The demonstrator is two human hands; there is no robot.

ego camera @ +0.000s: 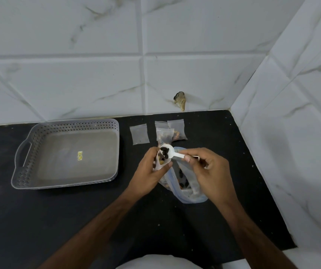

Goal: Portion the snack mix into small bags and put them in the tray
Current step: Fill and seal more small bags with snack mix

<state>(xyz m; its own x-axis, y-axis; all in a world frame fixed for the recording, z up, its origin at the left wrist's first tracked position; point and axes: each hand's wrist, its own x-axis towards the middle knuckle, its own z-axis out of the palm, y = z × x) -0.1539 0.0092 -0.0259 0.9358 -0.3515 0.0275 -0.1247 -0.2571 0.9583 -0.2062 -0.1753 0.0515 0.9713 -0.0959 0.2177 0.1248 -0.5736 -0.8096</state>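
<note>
My left hand [149,169] grips a small clear bag [160,164] that holds a few pieces of snack mix. My right hand [208,169] pinches the handle of a white plastic spoon [170,151]; its bowl carries dark pieces right over the small bag's mouth. Under both hands lies the large zip bag of snack mix [186,189], open on the counter. Behind them rest filled small bags [176,133] and one flat empty bag [139,133]. A grey perforated tray [66,152] stands to the left with no bags in it.
The black counter [78,220] ends at white marble-look tiled walls behind and on the right. A chipped hole [180,100] marks the back wall just above the counter. The tray floor bears a small yellow sticker [80,155].
</note>
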